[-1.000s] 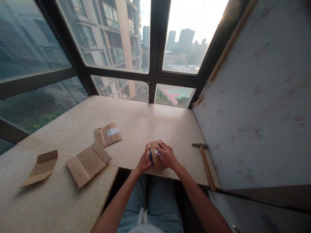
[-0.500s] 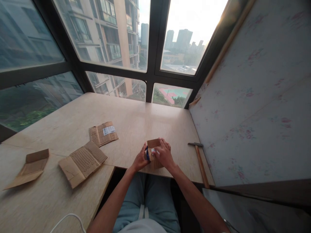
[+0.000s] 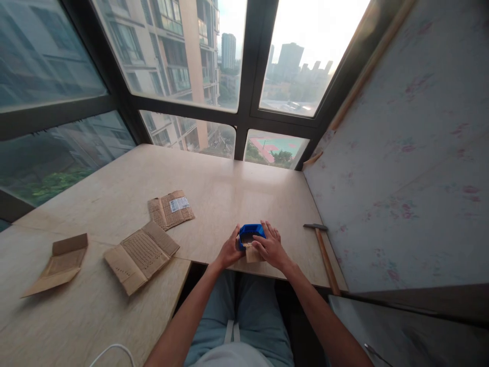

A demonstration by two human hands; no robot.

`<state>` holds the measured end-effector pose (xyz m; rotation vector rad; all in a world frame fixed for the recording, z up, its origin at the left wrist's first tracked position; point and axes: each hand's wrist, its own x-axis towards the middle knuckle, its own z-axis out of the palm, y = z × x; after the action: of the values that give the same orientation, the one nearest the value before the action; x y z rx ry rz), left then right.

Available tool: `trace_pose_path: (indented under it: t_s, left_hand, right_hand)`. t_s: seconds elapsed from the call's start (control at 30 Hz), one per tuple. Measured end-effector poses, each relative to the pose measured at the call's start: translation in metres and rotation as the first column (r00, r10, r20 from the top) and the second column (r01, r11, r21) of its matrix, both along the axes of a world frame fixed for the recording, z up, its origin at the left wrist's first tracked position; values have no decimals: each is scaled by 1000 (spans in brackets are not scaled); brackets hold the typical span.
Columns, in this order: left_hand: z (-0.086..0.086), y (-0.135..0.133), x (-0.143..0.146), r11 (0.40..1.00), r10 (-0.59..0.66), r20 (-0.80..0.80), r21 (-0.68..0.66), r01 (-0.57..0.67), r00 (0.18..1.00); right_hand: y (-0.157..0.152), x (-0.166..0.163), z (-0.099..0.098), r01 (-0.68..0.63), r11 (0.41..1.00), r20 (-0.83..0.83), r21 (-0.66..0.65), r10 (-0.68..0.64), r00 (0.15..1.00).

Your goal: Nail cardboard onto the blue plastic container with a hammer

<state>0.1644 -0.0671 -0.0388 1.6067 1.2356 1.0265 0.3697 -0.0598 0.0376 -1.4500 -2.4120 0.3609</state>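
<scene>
A small blue open-topped box (image 3: 250, 234) sits near the front edge of the wooden table (image 3: 214, 188), between my two hands. My left hand (image 3: 230, 249) curls against its left side. My right hand (image 3: 272, 245) grips its right side, fingers partly spread over a piece of brown cardboard (image 3: 252, 253) that lies under and in front of the blue box.
Three flattened cardboard pieces lie to the left: one with a white label (image 3: 170, 209), a larger printed one (image 3: 142, 255), and one at the far left (image 3: 57, 263). A hammer (image 3: 324, 256) lies by the right wall. Windows stand behind the table.
The cardboard that wrapped the object has come down and away; the blue box now shows between my hands, where only brown cardboard was visible before.
</scene>
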Motion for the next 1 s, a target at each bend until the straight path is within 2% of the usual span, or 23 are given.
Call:
trace_pose_path:
  t_s: [0.13,0.23,0.43,0.63,0.73,0.83,0.93,1.0]
  left_hand:
    - [-1,0,-6,999,-1,-46,38,2,999]
    - [-1,0,-8,999,4,-45,34,-2,999]
    - [2,0,-8,1000,7,-28,9,-7,1000]
    - [2,1,-9,999,-16,-43,27,17,999]
    - [2,0,-11,1000,-6,-28,-6,6,1000]
    - [5,-3,-14,1000,3,-2,-29,-3,1000]
    - [16,-10,-20,999,18,-32,-49,-19,999]
    - [31,-17,-24,998,45,-29,-49,-47,999]
  right_hand:
    - [-7,19,8,-154,987,-45,-56,152,987]
    - [-15,27,13,-270,962,-60,-35,268,962]
    - [-12,24,23,-241,971,-205,4,236,950]
    - [-9,20,15,-350,930,-70,-116,343,937]
    - [-10,19,16,-297,952,-174,-79,280,944]
    - [-7,19,27,-182,979,-374,-91,136,917]
    - [2,19,44,-109,969,-579,-221,-40,814]
    - [9,19,54,-93,949,-663,-300,-137,736]
